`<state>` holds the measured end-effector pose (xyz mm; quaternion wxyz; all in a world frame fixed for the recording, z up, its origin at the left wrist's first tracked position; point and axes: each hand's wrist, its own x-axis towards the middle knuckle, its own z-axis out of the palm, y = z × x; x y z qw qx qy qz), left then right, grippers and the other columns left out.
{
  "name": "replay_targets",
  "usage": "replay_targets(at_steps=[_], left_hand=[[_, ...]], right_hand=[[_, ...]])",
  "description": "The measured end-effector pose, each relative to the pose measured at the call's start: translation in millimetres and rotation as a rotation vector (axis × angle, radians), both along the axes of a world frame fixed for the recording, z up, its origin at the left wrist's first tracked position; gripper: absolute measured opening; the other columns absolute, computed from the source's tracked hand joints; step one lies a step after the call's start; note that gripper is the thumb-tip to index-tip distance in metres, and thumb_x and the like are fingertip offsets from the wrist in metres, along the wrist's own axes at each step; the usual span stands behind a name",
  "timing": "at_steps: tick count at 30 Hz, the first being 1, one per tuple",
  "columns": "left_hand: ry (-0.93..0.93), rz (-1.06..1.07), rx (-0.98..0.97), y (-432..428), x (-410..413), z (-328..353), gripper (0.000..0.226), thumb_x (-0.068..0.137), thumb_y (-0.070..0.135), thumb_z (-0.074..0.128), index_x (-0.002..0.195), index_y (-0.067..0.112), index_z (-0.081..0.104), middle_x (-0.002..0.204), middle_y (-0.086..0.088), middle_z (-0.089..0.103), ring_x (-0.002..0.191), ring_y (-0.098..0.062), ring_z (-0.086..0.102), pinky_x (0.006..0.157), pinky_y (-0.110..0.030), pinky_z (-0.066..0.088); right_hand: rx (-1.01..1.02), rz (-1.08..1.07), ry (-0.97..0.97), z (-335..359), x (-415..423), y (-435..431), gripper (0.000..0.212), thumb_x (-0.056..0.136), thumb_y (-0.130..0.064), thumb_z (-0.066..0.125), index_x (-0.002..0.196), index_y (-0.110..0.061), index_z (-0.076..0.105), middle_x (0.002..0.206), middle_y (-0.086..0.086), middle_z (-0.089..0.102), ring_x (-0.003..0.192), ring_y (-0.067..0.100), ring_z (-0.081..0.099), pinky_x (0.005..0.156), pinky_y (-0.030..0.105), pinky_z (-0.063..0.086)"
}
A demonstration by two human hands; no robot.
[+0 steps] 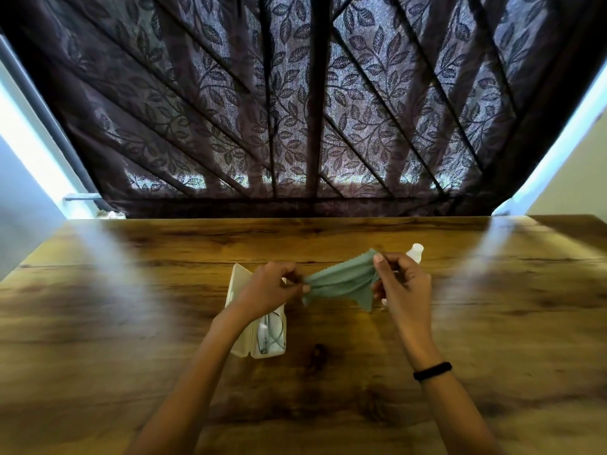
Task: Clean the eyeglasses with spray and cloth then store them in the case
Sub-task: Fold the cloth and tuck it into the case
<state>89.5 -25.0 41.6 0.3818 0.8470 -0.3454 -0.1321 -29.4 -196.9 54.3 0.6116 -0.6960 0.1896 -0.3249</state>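
A green cleaning cloth [341, 282] is stretched in the air between my two hands, above the wooden table [131, 323]. My left hand [267, 289] pinches its left end and my right hand [402, 282] pinches its upper right corner. Below my left hand an open cream glasses case [244, 348] lies on the table, with the thin-framed eyeglasses [274, 333] inside it. My left wrist covers part of the case. A white spray bottle [414, 251] shows just behind my right hand, mostly hidden by it.
The table's far edge meets a dark leaf-patterned curtain [305, 110] over a barred window. Pale walls stand at the left and right. A black band [432, 371] is on my right wrist. Bare wood lies on both sides of the hands.
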Motion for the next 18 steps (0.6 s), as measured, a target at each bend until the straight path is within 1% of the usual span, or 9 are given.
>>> replay_targets(at_steps=[1,3,5,7,9,11,14,17,18], left_hand=[[-0.004,0.0,-0.042,1.0,-0.4,1.9,0.005,0.083,0.02,0.064,0.086,0.022,0.062,0.088,0.008,0.065,0.069,0.004,0.059,0.061,-0.013,0.047],[-0.039,0.016,-0.121,2.3,-2.0,4.6,0.009,0.084,0.018,0.064,0.083,0.025,0.058,0.081,0.014,0.063,0.063,0.008,0.061,0.056,-0.01,0.048],[-0.099,0.047,-0.163,3.4,-2.7,5.6,0.006,0.083,0.019,0.065,0.083,0.02,0.059,0.074,0.015,0.061,0.061,0.006,0.061,0.055,-0.008,0.047],[-0.183,0.08,-0.178,4.1,-3.1,6.3,0.008,0.081,0.022,0.067,0.083,0.017,0.062,0.072,0.015,0.061,0.061,0.004,0.06,0.056,-0.008,0.047],[-0.262,0.114,-0.207,5.2,-3.0,8.5,0.01,0.079,0.023,0.068,0.081,0.016,0.063,0.07,0.015,0.061,0.062,0.002,0.059,0.058,-0.007,0.046],[-0.312,0.126,-0.24,5.5,-3.3,11.5,0.008,0.08,0.022,0.068,0.08,0.016,0.062,0.069,0.018,0.058,0.064,0.003,0.058,0.061,-0.006,0.045],[-0.316,0.077,-0.229,0.3,-7.7,12.3,0.008,0.082,0.025,0.065,0.085,0.018,0.061,0.075,0.017,0.058,0.07,0.004,0.057,0.064,-0.008,0.046],[-0.232,-0.016,-0.183,-11.9,-15.8,4.7,0.017,0.083,0.028,0.064,0.096,0.017,0.062,0.09,0.006,0.066,0.083,-0.004,0.061,0.072,-0.016,0.05],[-0.197,-0.039,-0.166,-16.4,-19.1,1.9,0.022,0.082,0.028,0.064,0.101,0.017,0.062,0.096,0.004,0.067,0.087,-0.006,0.062,0.074,-0.016,0.05]], right_hand=[[0.007,-0.001,-0.001,0.3,0.2,-0.3,0.012,0.089,-0.016,0.055,0.093,-0.007,0.062,0.065,0.008,0.058,0.047,0.004,0.053,0.042,0.016,0.046],[0.034,-0.001,-0.01,0.6,1.1,-1.7,0.014,0.09,-0.014,0.054,0.096,-0.005,0.061,0.072,0.01,0.061,0.051,0.005,0.057,0.044,0.016,0.048],[0.059,-0.002,-0.02,0.6,1.3,-3.7,0.013,0.09,-0.013,0.052,0.097,-0.004,0.06,0.084,0.011,0.064,0.06,0.008,0.062,0.048,0.017,0.051],[0.075,0.0,-0.02,0.5,0.7,-5.6,0.014,0.091,-0.012,0.05,0.1,-0.004,0.058,0.093,0.011,0.064,0.069,0.012,0.065,0.051,0.018,0.053],[0.097,-0.005,-0.016,1.1,-0.5,-7.0,0.016,0.092,-0.013,0.049,0.104,-0.004,0.056,0.095,0.007,0.064,0.072,0.015,0.066,0.051,0.018,0.054],[0.096,-0.009,-0.004,1.9,-1.7,-10.0,0.019,0.091,-0.013,0.049,0.105,-0.002,0.057,0.09,0.006,0.065,0.066,0.013,0.065,0.05,0.017,0.053],[0.079,0.063,0.016,4.5,-2.8,-10.8,0.019,0.09,-0.011,0.05,0.103,0.0,0.058,0.087,0.012,0.065,0.058,0.01,0.063,0.049,0.018,0.052],[0.057,0.174,0.055,7.1,-2.5,-6.2,0.015,0.089,-0.011,0.054,0.099,-0.003,0.061,0.083,0.011,0.066,0.057,0.01,0.063,0.049,0.019,0.053],[0.042,0.202,0.069,7.9,-2.3,-4.3,0.016,0.088,-0.011,0.055,0.1,-0.002,0.062,0.082,0.011,0.066,0.058,0.01,0.063,0.05,0.019,0.053]])
